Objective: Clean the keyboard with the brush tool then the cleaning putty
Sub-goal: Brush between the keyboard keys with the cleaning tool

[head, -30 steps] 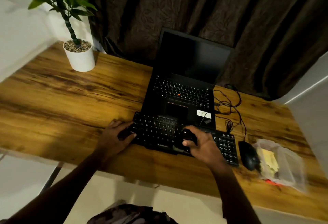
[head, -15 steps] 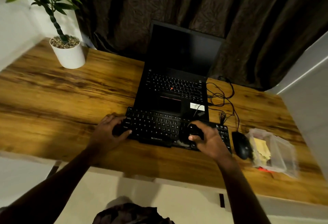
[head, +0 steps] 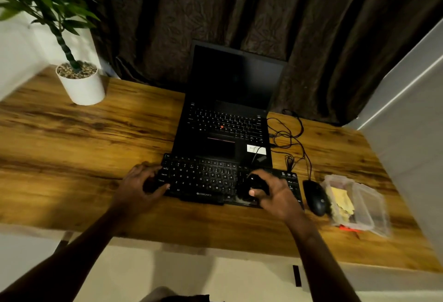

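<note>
- The black keyboard [head: 203, 182] lies on the wooden desk [head: 72, 146], its far edge resting on the open laptop [head: 227, 115].
- The left hand [head: 139, 186] grips the left end of the keyboard with curled fingers.
- The right hand [head: 275, 196] pinches a dark brush tool [head: 251, 186] over the keys on the right part.
- A mouse [head: 315, 197] and a clear container [head: 359, 206] holding something yellow lie to the right.

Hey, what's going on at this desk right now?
A person is cleaning the black keyboard that sits in front of the laptop. The left hand holds the keyboard's left end. The right hand grips a dark brush over the keys beside the number pad. Right of the mouse, a clear container with yellow stuff inside lies untouched.
</note>
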A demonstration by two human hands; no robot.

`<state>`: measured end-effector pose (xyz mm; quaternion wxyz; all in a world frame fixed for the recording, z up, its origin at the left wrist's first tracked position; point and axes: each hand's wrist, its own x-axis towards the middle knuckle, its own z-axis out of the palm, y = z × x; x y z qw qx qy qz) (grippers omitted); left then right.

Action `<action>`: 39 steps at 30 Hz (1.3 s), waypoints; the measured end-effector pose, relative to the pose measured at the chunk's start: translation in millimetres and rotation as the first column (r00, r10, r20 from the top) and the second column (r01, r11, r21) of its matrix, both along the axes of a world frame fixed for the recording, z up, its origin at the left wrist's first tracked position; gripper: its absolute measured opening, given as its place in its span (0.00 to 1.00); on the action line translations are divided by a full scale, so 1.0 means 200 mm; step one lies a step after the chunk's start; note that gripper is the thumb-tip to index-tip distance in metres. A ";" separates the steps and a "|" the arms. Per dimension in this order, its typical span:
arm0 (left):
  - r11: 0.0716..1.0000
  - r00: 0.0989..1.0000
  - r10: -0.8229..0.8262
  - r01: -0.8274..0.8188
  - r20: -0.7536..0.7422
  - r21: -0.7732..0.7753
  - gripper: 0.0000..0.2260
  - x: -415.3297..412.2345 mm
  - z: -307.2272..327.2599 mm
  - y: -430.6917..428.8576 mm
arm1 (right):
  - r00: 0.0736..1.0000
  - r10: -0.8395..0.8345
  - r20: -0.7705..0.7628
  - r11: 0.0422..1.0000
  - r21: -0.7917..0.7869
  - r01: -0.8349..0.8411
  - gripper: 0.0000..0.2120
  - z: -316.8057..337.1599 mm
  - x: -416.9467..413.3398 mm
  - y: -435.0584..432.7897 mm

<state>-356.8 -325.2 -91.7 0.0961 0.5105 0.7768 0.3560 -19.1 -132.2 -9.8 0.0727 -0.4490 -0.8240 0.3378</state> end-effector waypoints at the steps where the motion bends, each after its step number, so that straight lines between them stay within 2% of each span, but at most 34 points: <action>1: 1.000 1.000 0.005 -0.005 0.002 0.008 0.32 0.01 0.01 0.00 | 1.000 -0.005 0.012 1.000 0.025 0.005 0.26 0.01 0.04 0.02; 5: 1.000 1.000 0.027 -0.027 0.013 -0.010 0.34 0.02 0.03 0.00 | 0.998 -0.063 0.024 0.994 0.087 0.061 0.32 0.01 0.14 0.04; 10: 0.998 0.999 0.040 -0.038 0.033 -0.055 0.34 0.01 0.02 0.00 | 0.999 0.026 -0.029 0.999 0.036 -0.025 0.23 0.00 0.04 -0.06; 13: 0.999 0.999 0.018 -0.017 0.035 -0.039 0.30 -0.01 -0.01 0.00 | 0.998 0.054 -0.028 0.998 0.028 -0.053 0.24 0.00 -0.01 -0.10; 16: 0.999 0.999 0.019 -0.017 0.042 -0.046 0.32 -0.02 -0.03 0.01 | 0.998 0.057 -0.021 0.998 0.033 -0.056 0.24 0.04 0.03 -0.07; 21: 0.999 0.999 0.014 -0.013 0.039 -0.038 0.29 0.00 0.00 0.00 | 0.999 -0.003 0.051 0.996 0.087 -0.002 0.23 0.09 0.16 -0.03; 29: 0.998 0.999 0.039 -0.038 0.023 -0.047 0.34 0.00 -0.01 0.01 | 0.995 0.082 -0.051 0.997 -0.009 -0.082 0.24 0.03 0.04 -0.12; 34: 1.000 0.998 0.023 -0.022 0.052 -0.022 0.29 0.00 -0.02 0.01 | 0.999 -0.021 -0.049 1.000 -0.001 0.021 0.25 0.10 0.18 -0.01; 37: 1.000 0.999 0.006 -0.005 0.050 -0.012 0.22 -0.01 -0.03 0.00 | 0.995 -0.086 0.042 0.996 0.036 0.085 0.27 0.10 0.29 0.05; 39: 1.000 0.999 0.020 -0.019 0.047 -0.025 0.22 0.00 -0.02 0.00 | 0.993 -0.100 0.063 0.994 0.040 0.097 0.32 0.07 0.31 0.08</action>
